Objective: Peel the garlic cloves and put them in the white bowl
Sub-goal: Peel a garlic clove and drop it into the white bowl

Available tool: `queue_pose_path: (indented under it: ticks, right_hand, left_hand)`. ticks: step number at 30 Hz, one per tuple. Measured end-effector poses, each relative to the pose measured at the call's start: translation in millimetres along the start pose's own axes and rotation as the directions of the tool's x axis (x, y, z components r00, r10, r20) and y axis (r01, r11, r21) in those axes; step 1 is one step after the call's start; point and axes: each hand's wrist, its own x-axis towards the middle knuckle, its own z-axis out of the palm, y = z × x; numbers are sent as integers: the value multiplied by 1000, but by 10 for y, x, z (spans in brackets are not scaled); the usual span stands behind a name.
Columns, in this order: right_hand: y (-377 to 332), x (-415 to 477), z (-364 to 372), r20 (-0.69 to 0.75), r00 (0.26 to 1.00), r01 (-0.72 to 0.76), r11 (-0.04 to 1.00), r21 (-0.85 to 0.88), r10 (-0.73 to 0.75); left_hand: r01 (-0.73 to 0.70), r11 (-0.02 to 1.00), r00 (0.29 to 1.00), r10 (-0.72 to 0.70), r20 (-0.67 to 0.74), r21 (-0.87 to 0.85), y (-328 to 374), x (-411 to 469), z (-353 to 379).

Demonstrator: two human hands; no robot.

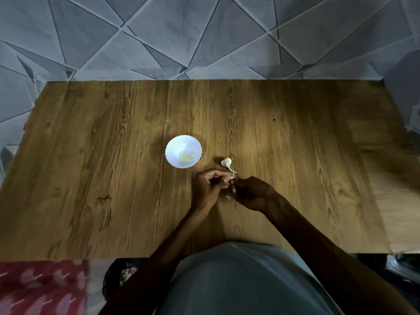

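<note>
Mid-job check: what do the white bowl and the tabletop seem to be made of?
White bowl: smooth, slightly glossy white with a scalloped rim; looks like glazed ceramic or melamine, cannot tell which. Tabletop: matte brown surface with printed-looking grain and knots; wood or wood-look laminate, probably the latter.

The left hand (205, 189) and right hand (252, 193) are bare, and so are both forearms (306, 237) as far as they show. Below the hands, nearer the person, a plain pale grey-blue garment (238, 280) covers the torso, smooth and rounded, with a few soft folds.
</note>
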Motion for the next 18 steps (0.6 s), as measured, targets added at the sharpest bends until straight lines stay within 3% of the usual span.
queue_pose_path:
  ticks: [3,5,8,10,11,15,18]
  right_hand:
    - [15,-24,-30,-5,992,125,984,-129,-126]
    - [31,-47,-52,20,931,339,845,-413,-364]
    - [19,8,-120,169,758,479,362,-799,-630]
    - [13,61,-154,317,672,429,2,-903,-669]
    - [19,73,-165,361,645,399,-107,-911,-673]
    - [21,2,-119,496,521,502,-221,-836,-695]
    - [12,-3,-111,493,515,492,-229,-840,-701]
  left_hand:
    - [118,991,993,-116,25,-69,-53,-17,-16]
    - [150,987,988,-148,34,-58,-96,-19,-59]
    - [187,980,982,-184,53,-68,-93,-25,-107]
    - [180,983,983,-178,52,-31,-65,-19,-115]
    - [159,987,986,-159,53,5,-56,-13,-120]
    - [76,987,992,-89,93,139,-27,5,-116]
    - [67,987,989,-85,122,145,-8,4,-109]
